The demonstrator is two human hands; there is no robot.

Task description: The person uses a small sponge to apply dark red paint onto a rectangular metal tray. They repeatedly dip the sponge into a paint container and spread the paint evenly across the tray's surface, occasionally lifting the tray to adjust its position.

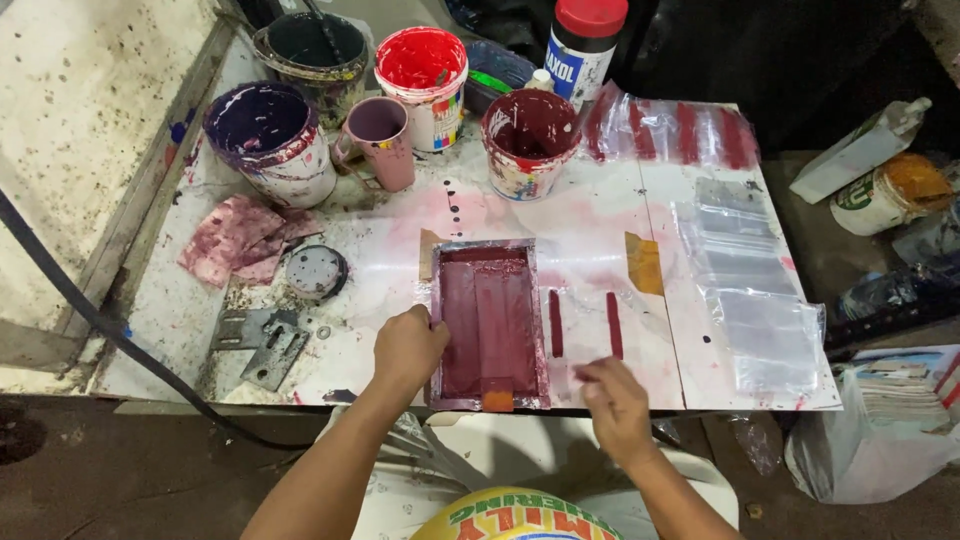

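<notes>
I look down on a white, paint-stained worktable [600, 230], its surface smeared pink. In the middle of its near edge lies a rectangular silver-framed printing screen filled with dark maroon ink [488, 322]. My left hand [408, 347] rests against the screen's left frame, fingers curled onto the edge and pressing it flat; it grips nothing else. My right hand [612, 398] hovers just right of the screen's near corner, fingertips pinched together, but the blur keeps me from telling whether anything sits between them. Just above that hand, two short maroon printed stripes [585, 325] stand side by side on the table, near the screen's right frame.

Right of the stripes lie overlapping clear plastic bags [760, 300]. At the far edge stand paint tubs: a white bucket with dark purple paint [272, 140], a white bucket of red paint [423, 70], a bucket stained maroon inside [528, 140], and a dark bucket [310, 50]. A pink mug [378, 138] stands between the purple and red buckets. A crumpled pink-stained rag [240, 238] lies at the left, with a round grey lid [315, 270] just beside it and grey metal brackets [262, 340] nearer me.
</notes>
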